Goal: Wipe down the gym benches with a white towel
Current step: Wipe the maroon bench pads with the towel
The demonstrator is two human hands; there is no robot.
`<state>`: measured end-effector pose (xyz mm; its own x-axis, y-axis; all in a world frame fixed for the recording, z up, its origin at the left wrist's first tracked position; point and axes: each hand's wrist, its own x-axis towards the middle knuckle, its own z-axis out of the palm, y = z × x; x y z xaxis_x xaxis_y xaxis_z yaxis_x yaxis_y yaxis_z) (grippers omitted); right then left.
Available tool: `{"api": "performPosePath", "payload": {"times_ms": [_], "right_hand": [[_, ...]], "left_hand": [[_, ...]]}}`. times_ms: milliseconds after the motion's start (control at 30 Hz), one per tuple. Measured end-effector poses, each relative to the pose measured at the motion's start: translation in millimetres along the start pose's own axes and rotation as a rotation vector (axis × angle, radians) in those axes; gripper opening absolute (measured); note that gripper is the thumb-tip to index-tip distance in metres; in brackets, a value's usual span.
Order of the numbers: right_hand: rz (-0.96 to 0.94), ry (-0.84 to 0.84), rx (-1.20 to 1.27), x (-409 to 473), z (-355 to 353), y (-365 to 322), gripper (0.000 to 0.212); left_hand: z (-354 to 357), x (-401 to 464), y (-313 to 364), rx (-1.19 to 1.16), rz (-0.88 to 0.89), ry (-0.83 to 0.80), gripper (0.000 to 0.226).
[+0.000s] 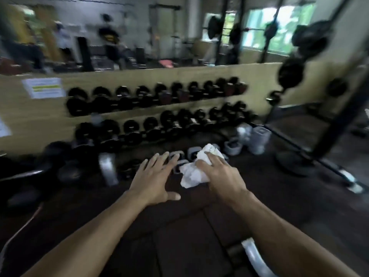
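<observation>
The frame is blurred by motion. My right hand is closed around a crumpled white towel, held out in front of me above the dark floor. My left hand is stretched forward just left of the towel, fingers spread, holding nothing and not touching the cloth. No bench pad can be made out clearly; a dark padded shape with a metal frame sits at the left edge.
A two-tier rack of black dumbbells runs along the yellow wall ahead, with a mirror above it. Grey kettlebells and dumbbells lie on the floor past my hands. A black weight rack with plates stands at right. A white curved tube is bottom right.
</observation>
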<state>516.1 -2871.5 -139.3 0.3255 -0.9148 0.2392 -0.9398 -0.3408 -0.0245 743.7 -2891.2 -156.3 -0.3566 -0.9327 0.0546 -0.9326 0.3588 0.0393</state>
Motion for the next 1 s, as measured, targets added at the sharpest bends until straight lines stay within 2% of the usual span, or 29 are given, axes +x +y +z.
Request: {"api": "performPosePath", "payload": {"times_ms": [100, 200, 333, 500, 600, 700, 833, 1000], "right_hand": [[0.266, 0.033, -0.004, -64, -12, 35, 0.049], [0.447, 0.051, -0.046, -132, -27, 48, 0.049], [0.713, 0.072, -0.120, -237, -52, 46, 0.040], [0.949, 0.093, -0.198, -354, -71, 39, 0.041], [1.070, 0.093, -0.229, -414, -82, 44, 0.042], [1.135, 0.059, -0.252, -474, -94, 50, 0.052], [1.168, 0.057, -0.353, -556, -116, 68, 0.042], [1.230, 0.046, -0.317, -634, -131, 94, 0.042]], "left_hand": [[7, 33, 56, -0.002, 0.273, -0.030, 0.122], [13, 40, 114, -0.024, 0.467, -0.042, 0.123], [21, 19, 205, -0.071, 0.727, -0.044, 0.123], [19, -29, 313, -0.057, 0.976, -0.070, 0.122], [17, -55, 372, -0.064, 1.082, -0.058, 0.122], [20, -84, 432, -0.051, 1.150, -0.064, 0.122], [31, -125, 519, -0.057, 1.206, -0.066, 0.123], [44, -170, 594, -0.106, 1.258, -0.113, 0.124]]}}
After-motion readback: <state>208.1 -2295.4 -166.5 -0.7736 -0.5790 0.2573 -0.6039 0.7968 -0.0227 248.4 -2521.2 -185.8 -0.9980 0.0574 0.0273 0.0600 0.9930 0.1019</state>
